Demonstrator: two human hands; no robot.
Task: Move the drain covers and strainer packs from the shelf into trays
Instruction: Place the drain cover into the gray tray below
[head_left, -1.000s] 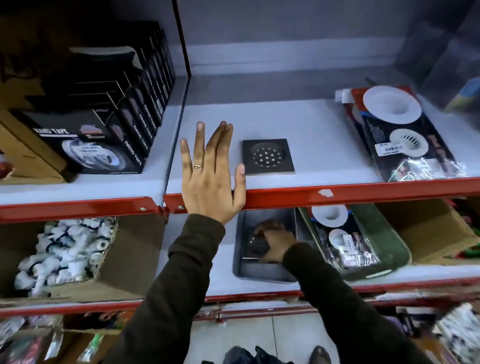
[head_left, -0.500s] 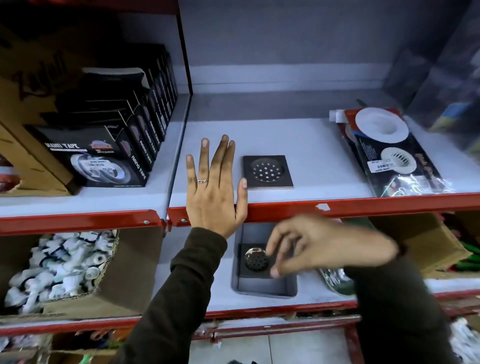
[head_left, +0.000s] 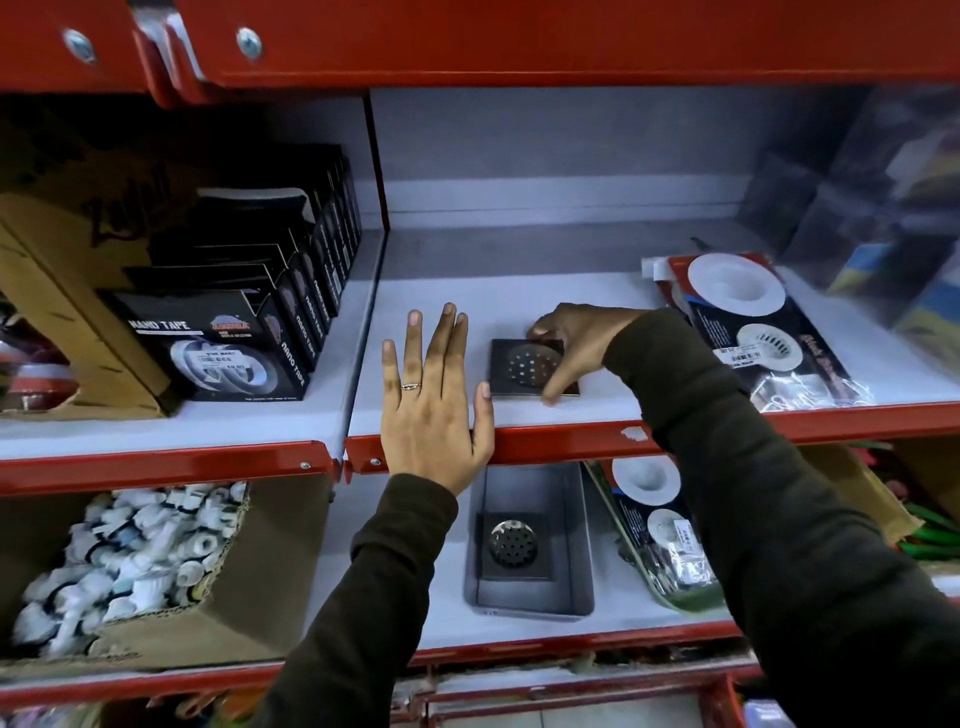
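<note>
A dark square drain cover (head_left: 519, 366) lies on the upper shelf (head_left: 571, 296), near its front edge. My right hand (head_left: 579, 345) is on it, fingers at its far edge and thumb at its near right corner. My left hand (head_left: 434, 405) rests flat and open on the shelf's front edge, left of the cover. On the lower shelf a grey tray (head_left: 530, 605) holds another square drain cover (head_left: 514, 545). Strainer packs (head_left: 753, 322) lie on the upper shelf at right. More strainer packs (head_left: 657, 525) sit in a green tray (head_left: 696, 600) below.
Black nano tape boxes (head_left: 223, 338) fill the upper shelf's left bay behind a divider. A cardboard box of white fittings (head_left: 130, 566) sits lower left. Red shelf rails (head_left: 545, 441) run across the front. Another cardboard box (head_left: 857, 493) stands lower right.
My right hand left the drain cover in the grey tray, rose to the upper shelf and closed on the remaining square cover. My left hand stayed flat on the shelf edge.
</note>
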